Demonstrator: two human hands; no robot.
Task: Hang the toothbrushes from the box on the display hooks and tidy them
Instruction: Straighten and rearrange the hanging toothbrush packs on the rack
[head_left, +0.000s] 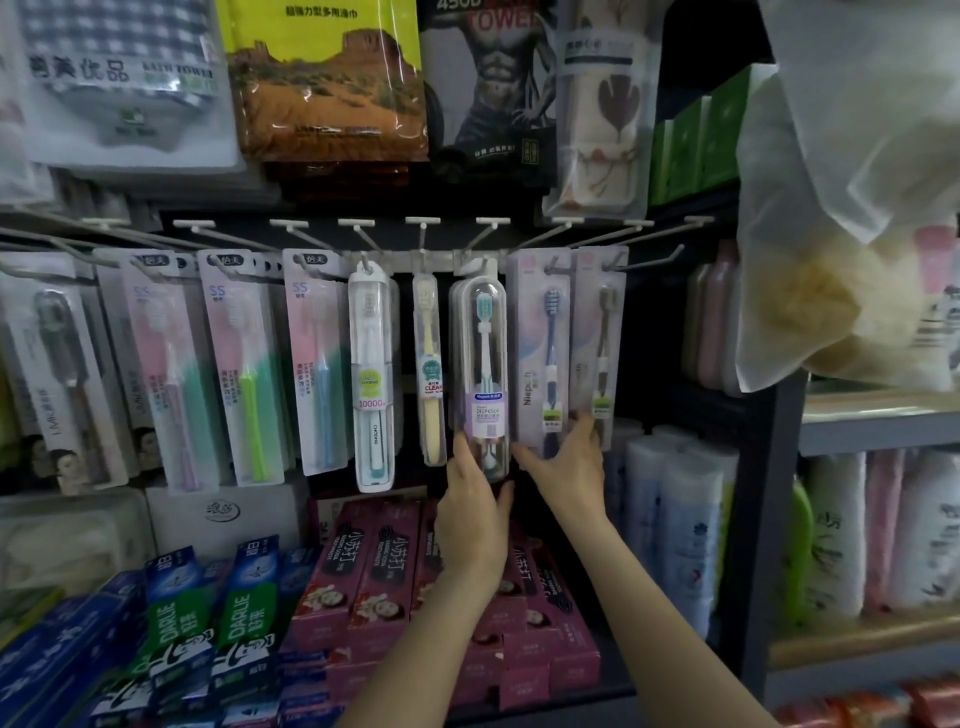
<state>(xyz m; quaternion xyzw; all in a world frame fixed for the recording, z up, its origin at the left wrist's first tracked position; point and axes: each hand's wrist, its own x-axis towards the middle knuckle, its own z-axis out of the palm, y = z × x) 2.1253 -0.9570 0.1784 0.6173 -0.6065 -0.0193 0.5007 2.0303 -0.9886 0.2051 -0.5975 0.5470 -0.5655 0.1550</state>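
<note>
Left hand (475, 501): gripping the bottom of the clear toothbrush case (480, 374).
Right hand (569, 462): holding the blue toothbrush pack (540, 348).

Packaged toothbrushes (478, 374) upright in a row on display hooks (423, 228)

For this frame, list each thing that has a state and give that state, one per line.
Left hand: gripping the bottom of the clear teal-brush case.
Right hand: fingers on the lower edge of the pale blue-brush card.
Clear rounded case with teal toothbrush: hanging upright.
Pale card with blue toothbrush: hanging on its hook.
White toothbrush case: hanging upright.
Yellow toothbrush pack: hanging.
</note>
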